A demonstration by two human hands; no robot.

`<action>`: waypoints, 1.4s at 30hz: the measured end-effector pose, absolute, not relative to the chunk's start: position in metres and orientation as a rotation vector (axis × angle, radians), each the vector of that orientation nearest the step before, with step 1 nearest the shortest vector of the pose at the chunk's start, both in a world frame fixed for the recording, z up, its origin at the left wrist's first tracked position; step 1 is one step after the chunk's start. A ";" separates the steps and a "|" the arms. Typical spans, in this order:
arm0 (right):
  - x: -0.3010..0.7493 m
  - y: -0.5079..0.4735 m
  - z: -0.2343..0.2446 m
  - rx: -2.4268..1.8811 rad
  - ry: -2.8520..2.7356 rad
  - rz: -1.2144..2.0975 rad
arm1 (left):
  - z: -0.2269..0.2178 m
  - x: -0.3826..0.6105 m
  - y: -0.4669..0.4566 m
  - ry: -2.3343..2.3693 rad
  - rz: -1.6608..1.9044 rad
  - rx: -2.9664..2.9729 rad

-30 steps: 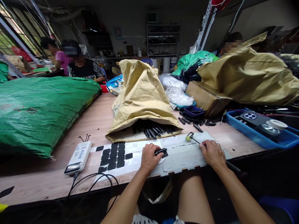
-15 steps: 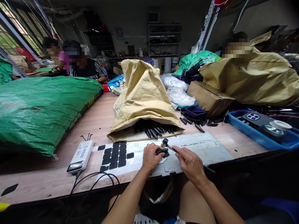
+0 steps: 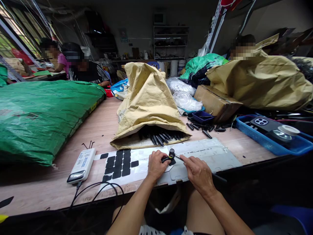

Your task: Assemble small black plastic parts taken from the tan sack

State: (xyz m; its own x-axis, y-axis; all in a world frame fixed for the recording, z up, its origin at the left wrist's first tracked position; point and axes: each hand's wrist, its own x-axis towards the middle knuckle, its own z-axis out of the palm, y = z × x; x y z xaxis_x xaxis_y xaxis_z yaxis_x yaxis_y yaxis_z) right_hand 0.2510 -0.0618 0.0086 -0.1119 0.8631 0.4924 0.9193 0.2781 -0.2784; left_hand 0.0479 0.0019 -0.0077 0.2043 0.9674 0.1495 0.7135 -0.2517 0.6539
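Note:
My left hand [image 3: 156,164] pinches a black rod-like piece [image 3: 165,159] over the light grey board [image 3: 220,156]. In my right hand [image 3: 199,171] is a small hammer [image 3: 171,152] with a dark round head and a metal shaft; its black handle end juts out behind my palm. The hammer head is at the far end of the black piece; I cannot tell whether they touch. Under them lies a small dark pad [image 3: 172,162]. Left of my left hand, several black rounded squares [image 3: 118,163] lie on a white sheet [image 3: 143,163].
Ahead stands a tan paper sack [image 3: 149,104] with black rods [image 3: 158,138] in its mouth. A green sack [image 3: 49,114] and white power bank [image 3: 81,164] with cable are left. Right are loose rods [image 3: 206,134], a carton [image 3: 216,102] and a blue tray [image 3: 266,138]. Co-workers sit beyond.
The hammer head has come down a little towards the black piece, and its shaft lies flatter. My left hand keeps its pinch. The view has shifted slightly.

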 end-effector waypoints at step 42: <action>0.225 -0.003 -0.012 -1.228 -2.230 0.291 | -0.016 0.043 -0.002 1.499 0.690 2.316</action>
State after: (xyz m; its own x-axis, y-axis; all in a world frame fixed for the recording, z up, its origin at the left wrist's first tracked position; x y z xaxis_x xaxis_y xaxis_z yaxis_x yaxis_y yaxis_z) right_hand 0.2254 -0.0034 -0.0117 -0.4147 0.8283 0.3767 0.7039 0.5544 -0.4440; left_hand 0.0434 -0.0023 -0.0156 0.3410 0.9109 0.2322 0.7687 -0.4124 0.4889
